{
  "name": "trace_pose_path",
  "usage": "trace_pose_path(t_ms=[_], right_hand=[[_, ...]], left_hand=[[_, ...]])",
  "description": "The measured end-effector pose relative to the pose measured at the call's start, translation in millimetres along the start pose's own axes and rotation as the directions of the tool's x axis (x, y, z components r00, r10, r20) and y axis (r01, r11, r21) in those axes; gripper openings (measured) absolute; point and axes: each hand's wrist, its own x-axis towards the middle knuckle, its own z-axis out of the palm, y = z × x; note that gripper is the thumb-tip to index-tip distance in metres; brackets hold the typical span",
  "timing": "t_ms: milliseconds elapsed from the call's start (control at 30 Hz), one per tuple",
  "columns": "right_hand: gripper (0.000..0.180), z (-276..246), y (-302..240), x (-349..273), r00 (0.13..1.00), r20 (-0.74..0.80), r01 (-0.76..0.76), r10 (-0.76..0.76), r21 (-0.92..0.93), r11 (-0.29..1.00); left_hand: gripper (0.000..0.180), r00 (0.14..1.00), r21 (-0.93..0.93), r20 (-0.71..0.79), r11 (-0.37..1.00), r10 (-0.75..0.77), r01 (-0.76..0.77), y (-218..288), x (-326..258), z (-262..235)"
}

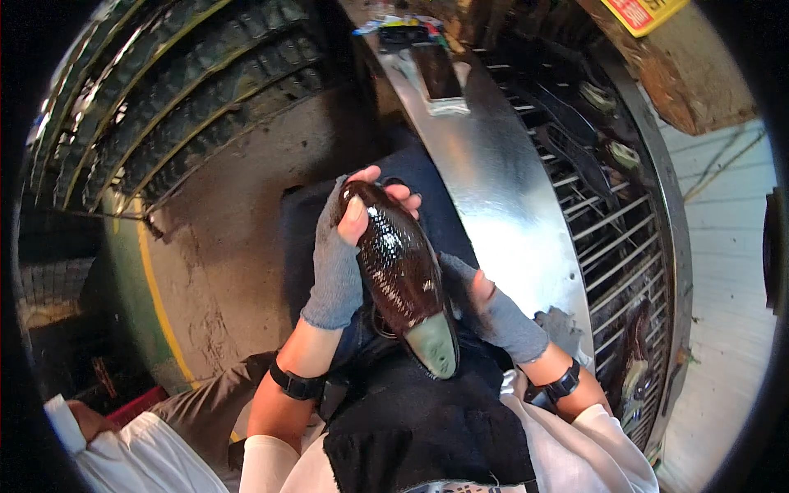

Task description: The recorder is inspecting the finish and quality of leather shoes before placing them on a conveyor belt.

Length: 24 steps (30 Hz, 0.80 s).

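Note:
A glossy dark brown shoe point(401, 255) with a scale-like texture lies lengthwise before my body, its rounded toe pointing away. From its near end shows a pale green shoe last point(433, 345). My left hand point(341, 246), in a grey fingerless glove, is closed around the toe, thumb on top and fingertips at the far side. My right hand point(497, 316), gloved alike, is close beside the shoe's right side. Motion smears it and its fingers are mostly hidden, so I cannot tell whether it holds anything. Dark cloth point(419, 419) covers my front below the shoe.
A shiny metal ledge point(501, 197) runs along the right, bearing a dark rectangular object point(436, 72). Beyond it, a barred metal rack point(620, 238) carries several dark shoes on lasts. Tiered shelves point(197, 99) fill the upper left. Another person's white sleeve point(148, 456) is at lower left.

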Motion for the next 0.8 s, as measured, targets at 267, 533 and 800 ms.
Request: trace_pose_path(t_ms=[267,533,800], right_hand=[[0.066,26,-21,-2,0.994,-0.022,-0.105,0.106,0.018,0.994],[0.071,1,-55,-14,0.966,-0.255,-0.059,0.048,-0.037,0.998],[0.088,24,1,29,0.995,0.052,-0.090,0.085,0.094,0.991]], left_hand=[[0.069,0.993,0.619,0.114,0.783,-0.008,-0.064,-36,18,-48],[0.035,0.994,0.476,-0.063,0.872,-0.094,0.112,-16,41,-46],[0.065,0.982,0.266,0.162,0.954,0.096,-0.137,17,32,-36]])
